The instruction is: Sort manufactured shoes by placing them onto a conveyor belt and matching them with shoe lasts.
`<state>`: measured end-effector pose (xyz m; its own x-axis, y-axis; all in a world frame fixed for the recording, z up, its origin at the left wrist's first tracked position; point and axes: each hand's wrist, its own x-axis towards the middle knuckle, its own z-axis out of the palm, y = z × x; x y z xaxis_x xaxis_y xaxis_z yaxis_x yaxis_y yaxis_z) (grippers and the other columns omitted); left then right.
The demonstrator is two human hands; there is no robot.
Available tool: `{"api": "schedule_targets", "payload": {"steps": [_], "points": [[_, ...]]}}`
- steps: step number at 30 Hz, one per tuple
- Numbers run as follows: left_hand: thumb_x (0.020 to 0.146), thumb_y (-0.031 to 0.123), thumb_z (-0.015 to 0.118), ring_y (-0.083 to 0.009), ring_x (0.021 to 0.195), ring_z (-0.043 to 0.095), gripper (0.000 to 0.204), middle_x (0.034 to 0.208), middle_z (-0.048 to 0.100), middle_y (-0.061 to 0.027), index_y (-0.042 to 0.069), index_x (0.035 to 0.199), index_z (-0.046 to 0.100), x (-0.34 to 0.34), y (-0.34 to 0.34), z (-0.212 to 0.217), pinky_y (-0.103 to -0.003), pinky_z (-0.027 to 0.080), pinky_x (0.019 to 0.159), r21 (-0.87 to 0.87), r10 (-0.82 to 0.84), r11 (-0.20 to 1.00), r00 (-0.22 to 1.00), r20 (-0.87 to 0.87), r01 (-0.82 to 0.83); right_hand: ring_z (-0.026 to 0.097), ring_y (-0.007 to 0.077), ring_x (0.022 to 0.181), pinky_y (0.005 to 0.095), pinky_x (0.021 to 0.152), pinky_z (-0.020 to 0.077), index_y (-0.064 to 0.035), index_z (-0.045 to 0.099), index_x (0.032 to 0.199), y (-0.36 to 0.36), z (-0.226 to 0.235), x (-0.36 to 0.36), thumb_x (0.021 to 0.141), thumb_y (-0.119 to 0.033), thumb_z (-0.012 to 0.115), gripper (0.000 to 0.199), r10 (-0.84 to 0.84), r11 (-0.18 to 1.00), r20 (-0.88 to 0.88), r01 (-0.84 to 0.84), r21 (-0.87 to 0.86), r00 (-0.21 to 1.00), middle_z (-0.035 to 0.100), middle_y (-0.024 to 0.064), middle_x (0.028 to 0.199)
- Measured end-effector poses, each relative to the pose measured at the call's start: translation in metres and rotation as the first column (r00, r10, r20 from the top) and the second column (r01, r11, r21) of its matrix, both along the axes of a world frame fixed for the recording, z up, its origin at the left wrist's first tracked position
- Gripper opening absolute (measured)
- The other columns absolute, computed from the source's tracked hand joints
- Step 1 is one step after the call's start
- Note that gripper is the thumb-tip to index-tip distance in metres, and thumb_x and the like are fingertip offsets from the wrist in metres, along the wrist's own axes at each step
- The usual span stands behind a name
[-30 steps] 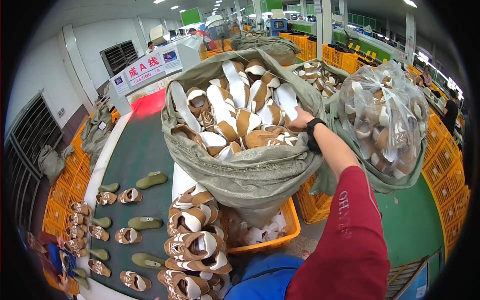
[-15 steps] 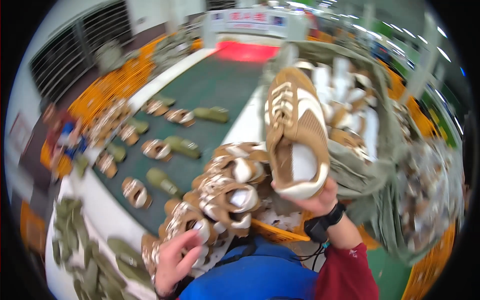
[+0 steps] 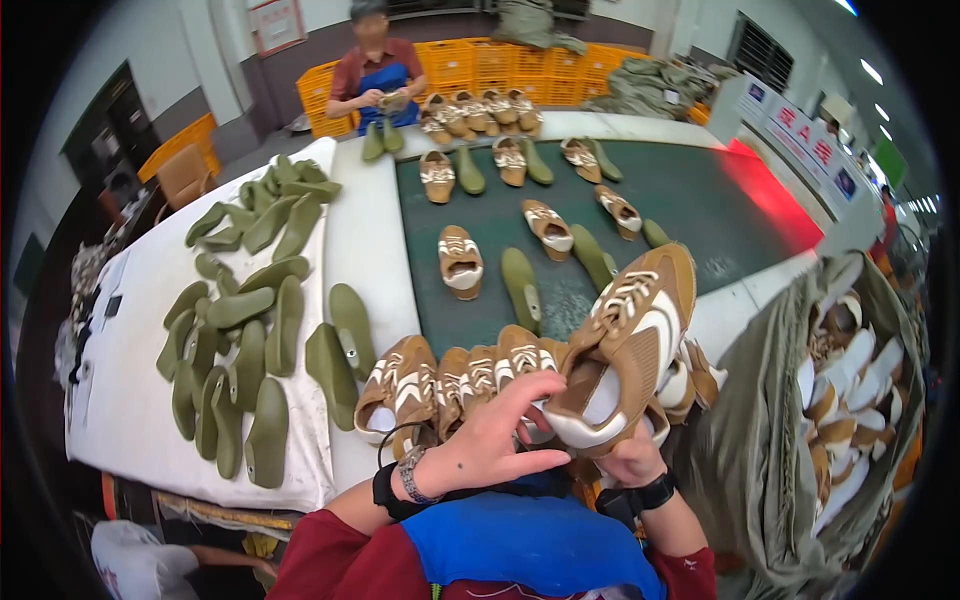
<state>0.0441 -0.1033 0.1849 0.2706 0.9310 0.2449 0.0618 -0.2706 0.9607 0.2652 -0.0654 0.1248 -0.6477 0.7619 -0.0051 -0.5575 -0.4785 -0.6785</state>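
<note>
The person holds a brown and white shoe upper [image 3: 625,350] up over the near edge of the table: the right hand [image 3: 632,462] grips it from below, and the left hand [image 3: 497,435] has its fingers spread on the shoe's near opening. Just under it sits a row of the same brown and white shoe uppers [image 3: 450,385], with green shoe lasts [image 3: 245,340] lying on the white table [image 3: 120,380] to the left. A big grey-green sack [image 3: 770,450] full of shoes stands at the right, and far off, past the green belt [image 3: 690,195], another person [image 3: 375,70] holds a shoe.
</note>
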Motion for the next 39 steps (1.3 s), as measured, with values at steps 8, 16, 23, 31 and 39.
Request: {"api": "schedule_targets", "payload": {"steps": [8,16,23,31,39], "points": [[0.073,0.027,0.072,-0.0239,0.069,0.061,0.032,0.082,0.061,-0.01,0.004,0.093,0.061,-0.038,0.002,-0.033,-0.031,0.049,0.061,0.061,0.252,0.967,0.908,-0.336,-0.246,0.053,0.0184,0.105,0.0315,0.09,0.043,-0.0018,0.03,0.135,0.012,0.017,-0.007,0.079,-0.007,0.064,0.065,-0.061,0.991,0.404,0.006,0.137,0.913,0.052,0.0096,0.12],[0.073,0.023,0.069,-0.0332,0.07,0.061,0.028,0.077,0.062,-0.0185,0.002,0.089,0.062,-0.129,0.007,-0.04,-0.037,0.048,0.062,0.128,0.613,0.717,0.532,-0.584,-0.685,0.058,0.0151,0.091,0.0273,0.08,0.0462,0.0004,0.052,0.118,0.023,0.039,0.042,0.081,-0.008,0.061,0.039,-0.186,0.776,0.787,-0.404,0.485,0.589,0.061,0.0078,0.1],[0.074,0.026,0.068,-0.0348,0.078,0.06,0.032,0.083,0.062,-0.0206,0.001,0.094,0.061,-0.166,0.053,-0.073,-0.039,0.048,0.068,0.219,0.551,0.754,0.415,-0.724,-0.62,0.059,0.0292,0.082,0.0341,0.072,0.0473,-0.0012,0.056,0.11,0.012,0.01,0.056,0.077,-0.013,0.063,0.035,-0.532,0.539,0.746,-0.519,0.663,0.401,0.061,0.0135,0.09],[0.076,0.029,0.063,-0.0346,0.096,0.058,0.046,0.102,0.061,-0.0237,-0.005,0.107,0.058,-0.294,0.159,-0.199,-0.04,0.045,0.084,0.293,0.434,0.857,0.285,-0.855,-0.424,0.061,0.0242,0.088,0.033,0.079,0.0477,0.0001,0.054,0.113,0.041,0.014,0.098,0.086,-0.014,0.054,0.03,-0.577,0.616,0.704,-0.346,0.708,0.414,0.063,0.0149,0.098],[0.076,0.02,0.058,-0.0179,0.066,0.056,0.03,0.077,0.06,-0.0103,-0.001,0.097,0.058,-0.322,0.186,-0.251,-0.032,0.046,0.061,-0.204,0.002,0.906,0.487,-0.874,-0.37,0.059,0.0116,0.081,0.0265,0.074,0.0471,-0.0012,0.058,0.11,0.018,0.041,0.148,0.086,-0.015,0.056,0.027,-0.685,0.68,0.65,-0.032,0.732,0.33,0.064,0.0061,0.089]]}}
